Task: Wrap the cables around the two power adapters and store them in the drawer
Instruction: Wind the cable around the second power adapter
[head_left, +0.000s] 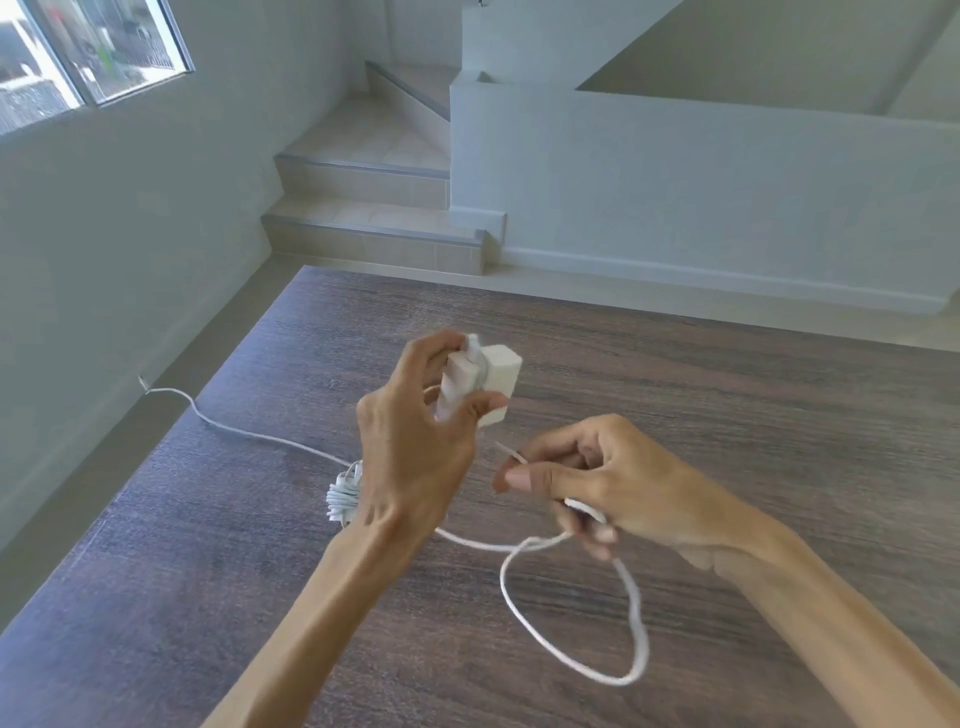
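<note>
Slack white cable (571, 660) looped low, near the body, from the right hand (597, 488), which pinched it shut just right of the left hand (415, 447). That hand clasped the white square plastic adapter (488, 379), long axis upright, above the dark wooden table (727, 415).

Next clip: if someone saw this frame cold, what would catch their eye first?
First, the two bare hands raised over the dark wooden table: the left hand grips a white power adapter, while the right hand pinches its white cable, which hangs in a big loop below. Then the second adapter's coiled bundle lying on the table behind the left wrist, its cord trailing off the left edge.
</note>
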